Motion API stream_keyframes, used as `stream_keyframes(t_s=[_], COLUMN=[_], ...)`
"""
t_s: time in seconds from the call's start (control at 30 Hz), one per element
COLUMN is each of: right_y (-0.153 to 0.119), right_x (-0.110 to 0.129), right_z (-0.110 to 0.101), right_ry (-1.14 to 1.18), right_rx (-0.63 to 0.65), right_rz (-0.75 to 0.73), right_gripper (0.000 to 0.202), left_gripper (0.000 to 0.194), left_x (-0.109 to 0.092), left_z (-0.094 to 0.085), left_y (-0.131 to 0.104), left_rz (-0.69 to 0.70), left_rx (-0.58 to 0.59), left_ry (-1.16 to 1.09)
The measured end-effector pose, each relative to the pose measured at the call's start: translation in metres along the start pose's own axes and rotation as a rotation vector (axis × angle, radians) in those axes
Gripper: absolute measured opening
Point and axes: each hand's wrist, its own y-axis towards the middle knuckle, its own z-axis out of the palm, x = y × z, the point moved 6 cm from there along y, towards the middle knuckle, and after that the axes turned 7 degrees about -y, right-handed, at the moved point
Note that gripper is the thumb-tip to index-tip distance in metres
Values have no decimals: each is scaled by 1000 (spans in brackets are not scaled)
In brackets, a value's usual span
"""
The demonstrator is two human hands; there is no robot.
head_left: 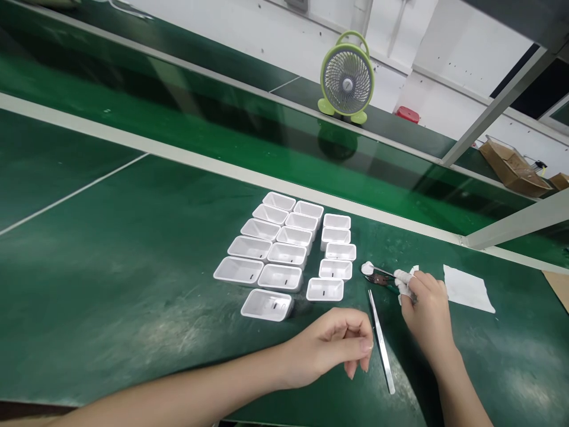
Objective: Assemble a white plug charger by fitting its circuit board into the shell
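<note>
My right hand (427, 311), with white coverings on its fingertips, is closed around a thin metal stick (387, 273). A round white piece (367, 268) is at the far end of the stick; whether it is fixed there I cannot tell. Just under the stick lie pliers (377, 279) with a brownish head and green handles, partly hidden by the hand. My left hand (340, 344) hovers with curled fingers, thumb against them, and nothing visible in its grasp. Beside it metal tweezers (381, 344) lie on the green table. Several white rectangular trays (242, 270) stand in rows to the left.
A white sheet (469, 289) lies right of my right hand. Behind the rows of trays runs a pale rail (213, 166). On the shelf beyond are a green fan (347, 83) and a cardboard box (511, 166). A metal post (511, 224) slants up at the right.
</note>
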Motion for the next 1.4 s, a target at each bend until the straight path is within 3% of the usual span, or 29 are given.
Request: stream_keyframes(t_s=[0.7, 1.4], right_y=[-4, -3], right_x=[-4, -9], right_z=[3, 1], right_ry=[38, 43], right_rx=[99, 67], right_rz=[82, 122], right_gripper=[21, 20], left_gripper=[59, 56], left_x=[0, 4], left_z=[0, -1], left_y=[0, 2], left_rz=[8, 30], left_rx=[16, 34], left_ry=[-10, -44])
